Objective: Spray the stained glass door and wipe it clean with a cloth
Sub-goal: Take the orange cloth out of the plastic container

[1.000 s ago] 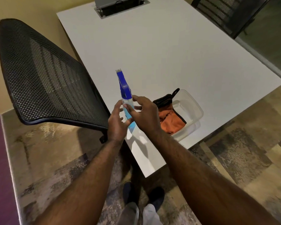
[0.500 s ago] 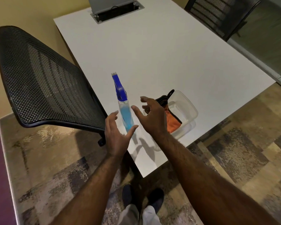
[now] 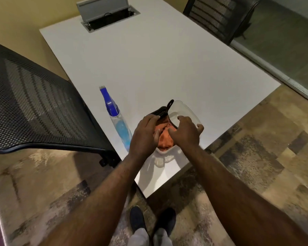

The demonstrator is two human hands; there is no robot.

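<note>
Hands of yours are both over the clear plastic tub [image 3: 188,112] near the corner of the white table [image 3: 149,64]. Your left hand [image 3: 146,134] pinches the orange cloth with black edge [image 3: 164,141] that lies inside it; your right hand [image 3: 184,133] is curled above the cloth, and you cannot tell if it grips. The blue-topped spray bottle with blue liquid [image 3: 116,119] stands free just beside your left hand.

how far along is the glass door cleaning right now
Early, still gathering supplies. Done: the spray bottle stands upright on the white table, touched by neither hand. In hand: the left hand and right hand are both at the clear plastic container, reaching onto the orange cloth inside; whether either has gripped it is unclear. Left: lifting out the cloth, then spraying and wiping the door.
</note>
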